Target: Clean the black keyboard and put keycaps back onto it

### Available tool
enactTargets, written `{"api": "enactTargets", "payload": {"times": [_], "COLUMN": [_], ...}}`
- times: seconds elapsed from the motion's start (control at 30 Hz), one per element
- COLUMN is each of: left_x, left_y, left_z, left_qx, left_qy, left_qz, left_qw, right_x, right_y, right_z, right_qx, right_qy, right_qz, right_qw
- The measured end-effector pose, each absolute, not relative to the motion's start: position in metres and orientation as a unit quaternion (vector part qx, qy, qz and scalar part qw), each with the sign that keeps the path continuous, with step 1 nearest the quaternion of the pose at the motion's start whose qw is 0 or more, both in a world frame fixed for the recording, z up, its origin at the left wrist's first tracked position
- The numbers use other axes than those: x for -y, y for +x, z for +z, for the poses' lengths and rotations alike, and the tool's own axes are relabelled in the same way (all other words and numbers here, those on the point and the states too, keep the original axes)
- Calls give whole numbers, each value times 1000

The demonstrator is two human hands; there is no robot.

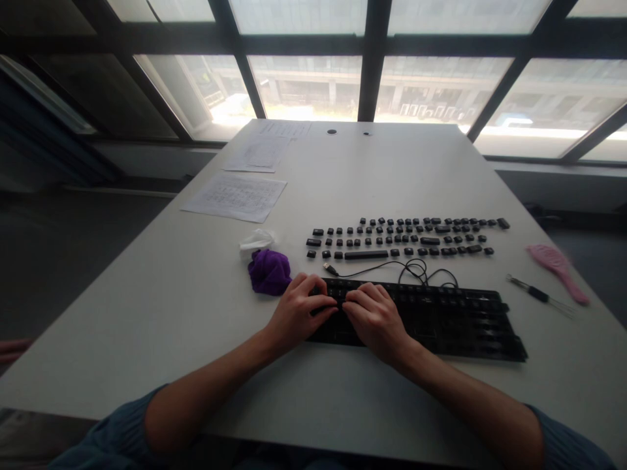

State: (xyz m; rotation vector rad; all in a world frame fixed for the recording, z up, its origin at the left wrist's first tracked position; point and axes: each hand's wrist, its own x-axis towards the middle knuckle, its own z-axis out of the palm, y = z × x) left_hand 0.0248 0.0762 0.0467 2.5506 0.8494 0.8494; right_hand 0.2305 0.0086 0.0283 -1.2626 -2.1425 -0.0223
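Observation:
A black keyboard lies on the white table, with many of its keycaps off. Over its left part, my left hand has fingertips pinched close to the keys; whatever is between them is too small to make out. Right beside it, my right hand has its fingers curled down on the keyboard, and their tips are hidden. Behind the keyboard, loose black keycaps lie in rows, among them a long space bar. The keyboard's black cable is looped between the keycaps and the keyboard.
Left of the keyboard are a purple cloth and a crumpled white tissue. Written papers lie farther back on the left. A keycap puller and a pink brush rest at the right of the table.

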Motion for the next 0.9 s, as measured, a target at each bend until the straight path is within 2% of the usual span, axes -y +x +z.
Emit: {"api": "enactTargets", "payload": {"times": [0.33, 0.6, 0.9], "left_x": [-77, -78, -78], "left_y": [23, 23, 26], "left_z": [42, 37, 36], "left_qx": [-303, -301, -286], "left_qy": [892, 887, 903], "left_qz": [292, 301, 287], "left_qw": [166, 181, 142], "right_x": [-8, -9, -4], "right_y": [229, 237, 234], "right_z": [27, 35, 37], "right_qx": [805, 685, 687], "right_qy": [-483, -540, -551], "right_qz": [14, 145, 150], "right_qw": [345, 467, 449]}}
